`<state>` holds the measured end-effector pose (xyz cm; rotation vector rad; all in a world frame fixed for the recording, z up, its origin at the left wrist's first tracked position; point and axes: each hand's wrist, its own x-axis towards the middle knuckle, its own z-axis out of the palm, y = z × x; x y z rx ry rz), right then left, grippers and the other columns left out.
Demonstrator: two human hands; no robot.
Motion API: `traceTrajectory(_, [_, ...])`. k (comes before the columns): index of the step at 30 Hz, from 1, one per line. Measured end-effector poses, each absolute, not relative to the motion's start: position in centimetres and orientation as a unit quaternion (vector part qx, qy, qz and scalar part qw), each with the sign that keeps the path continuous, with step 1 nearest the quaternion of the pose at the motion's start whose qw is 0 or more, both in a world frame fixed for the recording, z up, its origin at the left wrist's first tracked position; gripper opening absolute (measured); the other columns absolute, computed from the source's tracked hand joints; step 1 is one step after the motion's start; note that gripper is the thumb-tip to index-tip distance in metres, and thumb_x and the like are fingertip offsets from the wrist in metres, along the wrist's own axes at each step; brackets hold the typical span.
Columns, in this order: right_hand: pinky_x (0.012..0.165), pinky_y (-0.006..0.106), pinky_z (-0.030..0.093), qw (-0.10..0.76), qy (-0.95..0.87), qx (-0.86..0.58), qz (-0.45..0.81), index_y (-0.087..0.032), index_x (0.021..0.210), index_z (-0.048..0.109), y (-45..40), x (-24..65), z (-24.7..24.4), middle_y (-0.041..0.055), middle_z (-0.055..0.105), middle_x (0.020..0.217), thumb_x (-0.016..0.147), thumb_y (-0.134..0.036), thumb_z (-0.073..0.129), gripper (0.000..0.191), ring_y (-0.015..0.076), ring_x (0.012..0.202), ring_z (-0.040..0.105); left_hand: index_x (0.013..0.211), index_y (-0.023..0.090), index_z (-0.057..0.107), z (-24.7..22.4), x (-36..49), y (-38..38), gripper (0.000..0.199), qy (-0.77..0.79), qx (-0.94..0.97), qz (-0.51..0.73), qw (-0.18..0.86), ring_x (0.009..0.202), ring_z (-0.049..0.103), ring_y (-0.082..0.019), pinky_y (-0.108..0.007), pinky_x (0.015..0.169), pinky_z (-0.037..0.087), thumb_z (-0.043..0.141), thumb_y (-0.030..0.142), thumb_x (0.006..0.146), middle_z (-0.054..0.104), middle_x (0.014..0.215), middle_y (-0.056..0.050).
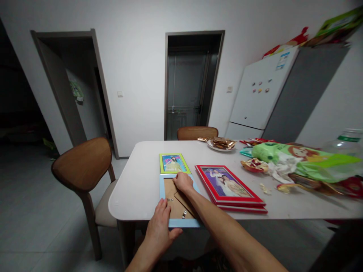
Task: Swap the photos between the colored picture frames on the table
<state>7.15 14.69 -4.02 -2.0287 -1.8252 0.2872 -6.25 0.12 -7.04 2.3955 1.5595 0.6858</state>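
A light blue picture frame [184, 223] lies face down at the table's front edge, its brown backing board [169, 186] and metal clips showing. My left hand [161, 223] rests on the frame's left side and near corner, fingers and thumb spread. At the far end of the backing, my right hand [183, 182] is closed, with its fingertips pressed down near the frame's edge; what they may hold is hidden. Just beyond lies a small green frame [173, 163] with a picture. Two stacked red frames [229, 185] are to the right of my right hand.
A plate of wrapped snacks [221, 143] stands at the back. An opened pomegranate [255, 165], crumpled tissue [283, 169] and a green plastic bag [317, 160] cover the right side. A wooden chair [85, 164] stands left of the white table [136, 181].
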Motion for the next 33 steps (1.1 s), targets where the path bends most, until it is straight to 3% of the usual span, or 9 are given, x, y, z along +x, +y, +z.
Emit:
traceTrajectory(7, [0.069,0.019,0.038,0.224,-0.768,-0.581,0.149,-0.019,0.078,0.066,9.8,10.1,-1.8,0.0026,0.064,0.081,0.073,-0.025,0.048,0.019,0.0116,0.076,0.055,0.112,0.01,0.047,-7.3,-6.8,0.3,0.061,0.521,0.805,0.26,0.114,0.123,0.028,-0.028,-0.047,0.098,0.03,0.067,0.029,0.058,0.035,0.131,-0.017])
traceTrajectory(12, [0.07,0.024,0.037,0.195,-0.886,-0.385,0.17,-0.023,0.077,0.068,3.7,12.1,-2.3,0.0024,0.059,0.078,0.072,-0.025,0.052,0.016,0.0136,0.076,0.051,0.111,0.013,0.048,-7.3,-7.0,0.3,0.059,0.516,0.802,0.274,0.125,0.122,0.029,-0.028,-0.047,0.097,0.031,0.068,0.027,0.057,0.037,0.13,-0.017])
traceTrajectory(22, [0.08,0.034,0.034,0.238,-0.898,-0.359,0.089,-0.022,0.082,0.065,1.2,12.1,-3.6,0.0037,0.057,0.08,0.073,-0.021,0.051,0.017,0.0164,0.083,0.046,0.11,0.01,0.049,-6.2,-7.4,0.3,0.055,0.511,0.822,0.228,0.106,0.122,0.029,-0.028,-0.045,0.098,0.029,0.065,0.026,0.06,0.038,0.129,-0.018])
traceTrajectory(28, [0.083,0.035,0.038,0.343,-0.83,-0.411,0.158,-0.02,0.103,0.059,1.5,12.5,-4.3,0.0091,0.056,0.1,0.074,-0.02,0.046,0.031,0.0189,0.094,0.049,0.114,0.013,0.046,-4.9,-3.4,-0.6,0.061,0.51,0.839,0.171,0.078,0.12,0.031,-0.031,-0.051,0.098,0.026,0.062,0.014,0.055,0.039,0.128,-0.017])
traceTrajectory(33, [0.084,0.035,0.04,0.489,-0.688,-0.484,0.23,-0.019,0.093,0.062,1.7,13.9,-2.6,0.0086,0.057,0.1,0.073,-0.025,0.045,0.026,0.02,0.096,0.05,0.099,0.016,0.053,-5.3,-2.3,-0.2,0.045,0.487,0.842,0.213,0.098,0.116,0.04,-0.025,-0.043,0.095,0.034,0.043,0.0,0.059,0.046,0.124,-0.013])
